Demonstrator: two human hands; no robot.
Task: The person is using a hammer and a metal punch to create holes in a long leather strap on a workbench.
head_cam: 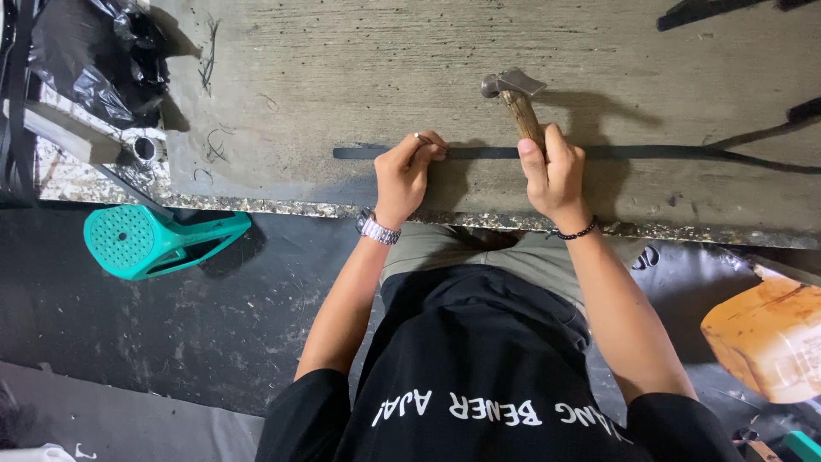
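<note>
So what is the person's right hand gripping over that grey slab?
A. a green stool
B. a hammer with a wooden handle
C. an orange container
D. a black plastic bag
B: the right hand is closed around the wooden handle of a hammer, its metal head raised above the black strip that the left hand pins to the slab.

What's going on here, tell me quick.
A person in a black shirt works at a grey concrete slab. The right hand grips the wooden handle of a hammer, its metal head raised just above a long black strip lying across the slab. The left hand pinches a small ring-like metal piece against the strip. A teal plastic stool lies tipped over on the dark floor to the left.
</note>
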